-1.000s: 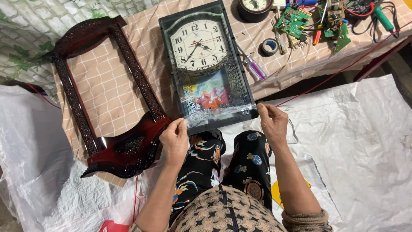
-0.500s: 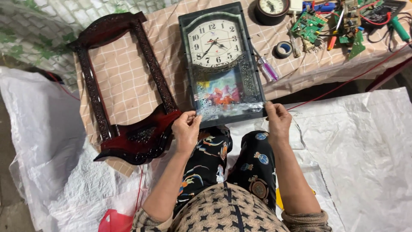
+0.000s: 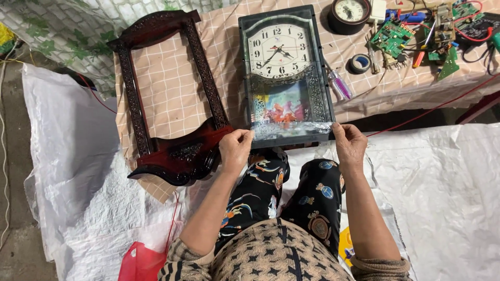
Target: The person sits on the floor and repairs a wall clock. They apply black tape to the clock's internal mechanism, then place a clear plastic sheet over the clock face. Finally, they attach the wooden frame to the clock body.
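Pinched a clear film (image 3: 291,127) taut across the foot of the wall clock (image 3: 284,52), flat on the checked tablecloth (image 3: 166,78) beside a carved wooden frame (image 3: 162,156), with left hand (image 3: 235,148) and right hand (image 3: 350,144) both closed on its ends; seemingly mid-peel, calling for an even pull.

a low table under a checked cloth (image 3: 172,88) carries a wall clock (image 3: 284,73), dark carved frame (image 3: 166,104), tape roll (image 3: 360,63) and circuit boards (image 3: 391,36).

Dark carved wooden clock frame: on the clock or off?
Off. The dark carved wooden frame lies empty on the checked cloth, beside the rectangular glass-fronted wall clock; cloth shows through its opening. Both hands grip the clock's near edge.
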